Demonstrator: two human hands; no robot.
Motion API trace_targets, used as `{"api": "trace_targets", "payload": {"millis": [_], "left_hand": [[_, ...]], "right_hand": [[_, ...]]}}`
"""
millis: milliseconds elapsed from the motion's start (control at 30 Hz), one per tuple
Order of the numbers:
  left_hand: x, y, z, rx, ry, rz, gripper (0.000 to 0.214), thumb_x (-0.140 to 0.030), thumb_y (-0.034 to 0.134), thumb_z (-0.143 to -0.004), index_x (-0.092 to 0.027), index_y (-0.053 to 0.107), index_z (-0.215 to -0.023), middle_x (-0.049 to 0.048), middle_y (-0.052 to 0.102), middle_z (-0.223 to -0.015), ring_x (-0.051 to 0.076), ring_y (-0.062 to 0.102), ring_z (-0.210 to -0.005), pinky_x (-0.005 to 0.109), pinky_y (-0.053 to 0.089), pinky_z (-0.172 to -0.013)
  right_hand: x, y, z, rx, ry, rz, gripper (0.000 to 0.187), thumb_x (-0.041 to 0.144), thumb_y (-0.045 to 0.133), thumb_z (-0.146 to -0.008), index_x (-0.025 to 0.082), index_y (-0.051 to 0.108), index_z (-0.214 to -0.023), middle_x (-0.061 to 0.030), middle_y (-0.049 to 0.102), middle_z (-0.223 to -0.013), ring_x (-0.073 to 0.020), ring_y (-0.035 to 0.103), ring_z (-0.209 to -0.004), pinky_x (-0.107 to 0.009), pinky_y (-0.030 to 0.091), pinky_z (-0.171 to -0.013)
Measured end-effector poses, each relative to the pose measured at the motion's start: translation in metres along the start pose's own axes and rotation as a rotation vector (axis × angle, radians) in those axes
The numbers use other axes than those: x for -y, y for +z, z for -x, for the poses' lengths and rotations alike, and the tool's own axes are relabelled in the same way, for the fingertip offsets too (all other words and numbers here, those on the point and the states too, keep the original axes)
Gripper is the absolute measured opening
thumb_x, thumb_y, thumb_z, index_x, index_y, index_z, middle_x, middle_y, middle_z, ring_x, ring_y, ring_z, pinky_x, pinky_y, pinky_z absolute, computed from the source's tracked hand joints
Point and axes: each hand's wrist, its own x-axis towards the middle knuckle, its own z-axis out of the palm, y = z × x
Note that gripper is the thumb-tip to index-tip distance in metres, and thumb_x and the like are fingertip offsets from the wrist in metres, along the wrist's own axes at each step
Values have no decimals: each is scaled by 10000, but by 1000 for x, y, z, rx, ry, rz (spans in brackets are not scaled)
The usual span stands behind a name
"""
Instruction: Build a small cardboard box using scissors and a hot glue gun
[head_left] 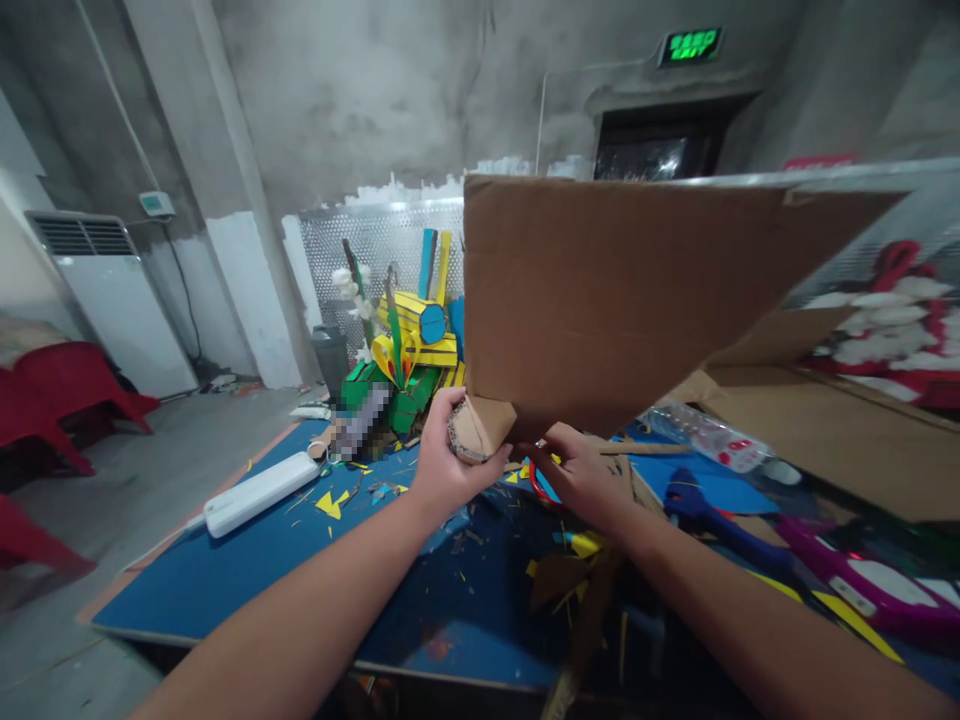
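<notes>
A large brown cardboard sheet (600,290) is held upright above the blue table (225,570), tapering down to a narrow corner. My left hand (450,455) is closed round that lower corner, where the cardboard is bent. My right hand (577,470) grips the sheet's lower edge just to the right, fingers pinched under it. A red-handled tool (536,485), partly hidden, lies beneath my right hand.
A green, yellow and blue cardboard model (409,360) stands at the table's back. A white power strip (259,492) lies left, a plastic bottle (709,435) and a blue glue gun (701,510) right. Paper scraps litter the table. Red chairs (67,395) stand far left.
</notes>
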Motion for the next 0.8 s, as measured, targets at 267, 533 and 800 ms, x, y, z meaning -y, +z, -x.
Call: {"api": "trace_targets", "payload": {"millis": [267,533,800], "left_hand": [[-2,2,-4,-112,-362,232,624,-471,950,-801,-231,658,-1298,79,784,-1175,272,743,-1069,388,571,-994],[10,7,-13,-120,-688,594,585,-611,953,-749,-182,811,-1121,75,856,-1073,298,804,-1029,393,622,-953],[3,5,-24,-195,-843,746,595,-615,883,-739,-162,810,-1118,110,876,-1053,348,824,-1040,451,669,-968]], "right_hand": [[9,-3,-4,-16,-122,14,466,614,594,-1125,230,668,-872,-50,701,-876,-229,646,-823,-342,503,-733],[16,-8,-2,-66,-32,-4,365,571,674,-1084,218,730,-1007,-62,751,-931,-212,662,-821,-353,563,-781],[8,-10,9,258,141,-329,901,770,778,-944,268,552,-1657,-155,598,-1693,-371,620,-1519,-531,565,-1220]]}}
